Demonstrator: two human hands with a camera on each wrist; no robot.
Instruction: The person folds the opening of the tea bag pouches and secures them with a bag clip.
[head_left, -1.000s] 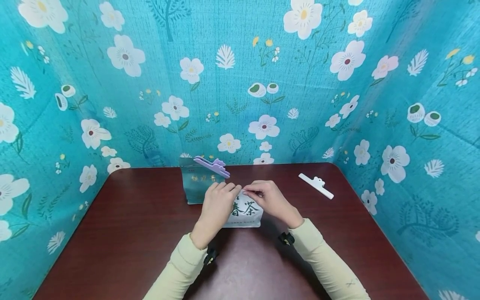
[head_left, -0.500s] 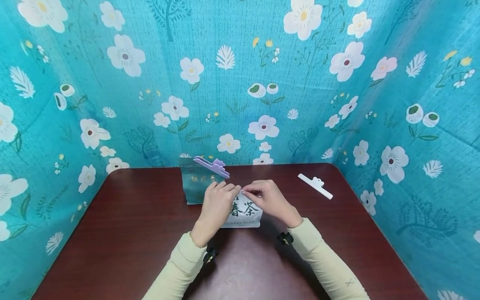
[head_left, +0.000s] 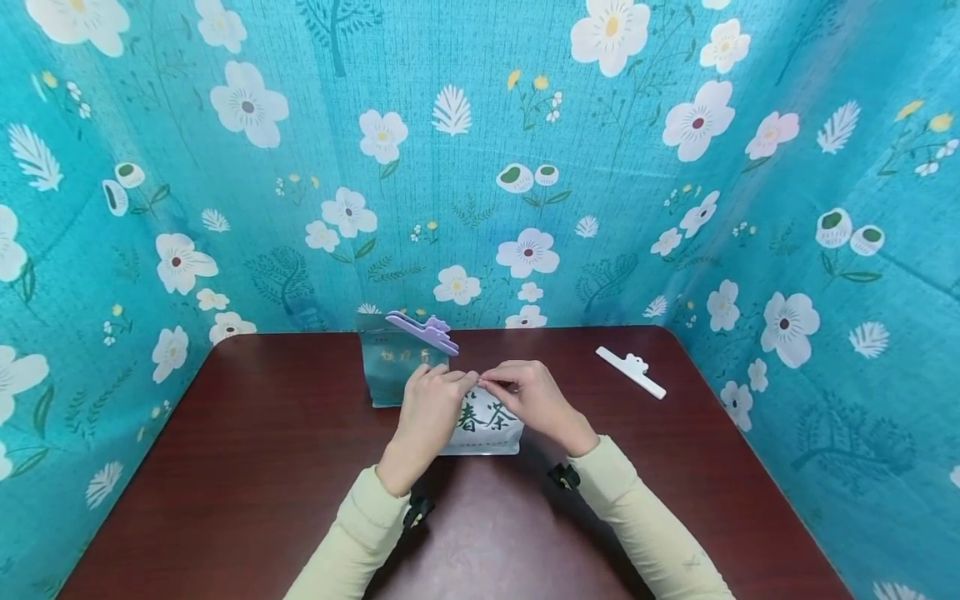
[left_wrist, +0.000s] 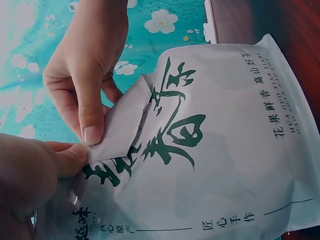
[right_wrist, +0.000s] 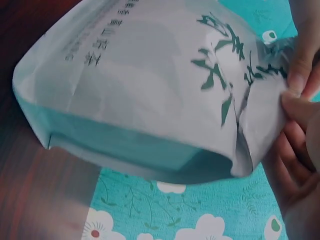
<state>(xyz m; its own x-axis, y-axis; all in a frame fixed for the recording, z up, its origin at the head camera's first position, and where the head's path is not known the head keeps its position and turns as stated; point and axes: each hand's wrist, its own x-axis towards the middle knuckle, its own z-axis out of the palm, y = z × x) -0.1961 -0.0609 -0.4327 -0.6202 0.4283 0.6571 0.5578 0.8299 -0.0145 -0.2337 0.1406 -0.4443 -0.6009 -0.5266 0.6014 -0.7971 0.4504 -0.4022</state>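
A white tea bag (head_left: 491,435) with green brushed characters stands at the table's middle. My left hand (head_left: 431,412) grips its top edge from the left. From the other side, my right hand (head_left: 536,398) pinches the same edge between thumb and fingers. In the left wrist view, the thumbs of both hands meet at a turned-down corner flap (left_wrist: 122,122) on the bag's top. The right wrist view shows the folded strip (right_wrist: 262,120) creased across the front and the bag's open-looking side gusset (right_wrist: 130,145). Most of the left fingers are hidden behind the bag.
Behind and left stands a green tea bag (head_left: 386,379) with a purple sealing clip (head_left: 423,331) slanted across its top. A white sealing clip (head_left: 630,372) lies on the dark red table (head_left: 262,467) at the right. A blue flowered curtain (head_left: 480,208) surrounds the back and sides.
My right fingertips have shifted slightly left, closer to the left hand, along the bag's top edge. Both hands keep their hold; the clips and green bag stay put.
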